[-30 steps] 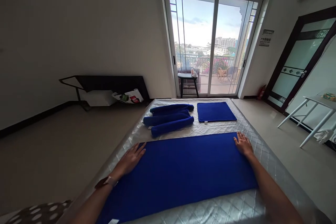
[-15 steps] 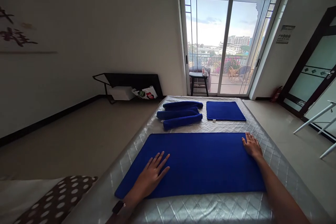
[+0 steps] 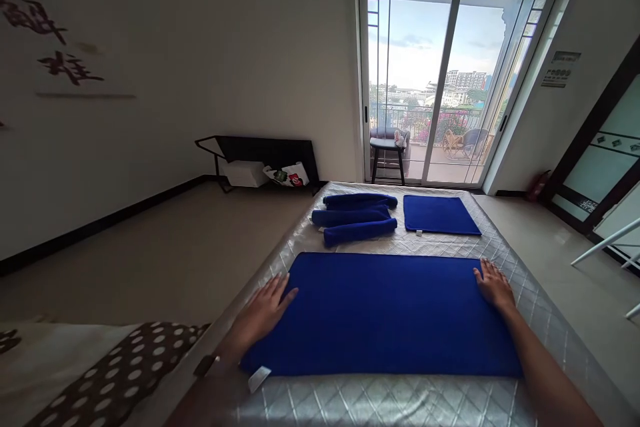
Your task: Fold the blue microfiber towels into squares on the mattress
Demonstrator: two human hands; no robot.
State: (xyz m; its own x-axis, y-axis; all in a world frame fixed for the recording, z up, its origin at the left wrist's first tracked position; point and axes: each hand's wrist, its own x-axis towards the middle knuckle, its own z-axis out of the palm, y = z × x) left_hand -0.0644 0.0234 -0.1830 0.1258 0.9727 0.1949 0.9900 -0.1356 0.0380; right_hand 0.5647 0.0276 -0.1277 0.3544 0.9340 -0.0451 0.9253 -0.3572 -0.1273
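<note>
A blue rectangular mat (image 3: 385,313) lies flat across a quilted, silvery mattress (image 3: 400,400). A white tag (image 3: 259,379) sticks out at its near left corner. My left hand (image 3: 263,310) is at the mat's left edge, fingers stretched out and empty. On the far right corner rests my right hand (image 3: 494,283), palm down with its fingers extended. Beyond the mat are several rolled or folded blue cloth pieces (image 3: 357,217) on the left. To their right a smaller folded blue mat (image 3: 441,215) lies flat, a little tag at its near edge.
A brown polka-dot cloth (image 3: 120,367) lies at the lower left. Against the wall stands a low black rack (image 3: 270,150) with a white box (image 3: 245,174) and a printed bag (image 3: 290,175). Sliding glass doors (image 3: 400,67) are behind the bed, and white metal legs (image 3: 607,243) stand at right.
My left hand has slid left from the mat's surface to its left edge, and the white tag now shows. My right hand stays at the far right corner. The view has turned slightly left.
</note>
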